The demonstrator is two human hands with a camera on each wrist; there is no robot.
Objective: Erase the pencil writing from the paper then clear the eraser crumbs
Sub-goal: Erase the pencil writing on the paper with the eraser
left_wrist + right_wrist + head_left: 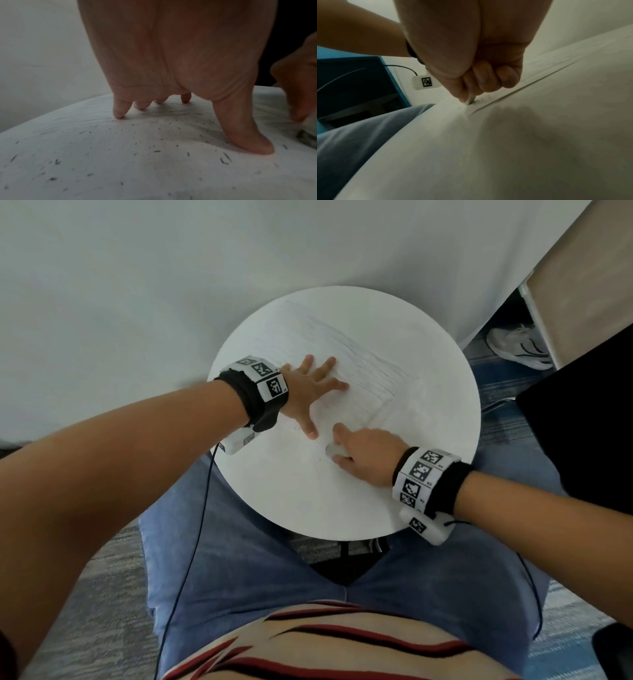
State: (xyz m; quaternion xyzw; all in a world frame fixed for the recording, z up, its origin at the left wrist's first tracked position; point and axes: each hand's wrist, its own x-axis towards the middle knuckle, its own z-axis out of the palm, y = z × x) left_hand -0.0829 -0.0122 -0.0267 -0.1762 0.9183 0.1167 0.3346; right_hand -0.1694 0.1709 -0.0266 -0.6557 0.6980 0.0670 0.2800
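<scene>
On the paper (342, 361) near its corner, my left hand (305, 395) presses flat, fingers spread; my right hand (363, 453) pinches the eraser (330, 451), so I should rub with short, light strokes.

Head looks down; wrists close over paper (346, 364).

A white paper (346, 350) with faint grey pencil lines lies on the round white desk (428, 419), dark grey crumbs (154, 135) speckling it, above blue jeans (246, 570) and a cream shirt (342, 648) striped red and black at the frame's bottom.
</scene>
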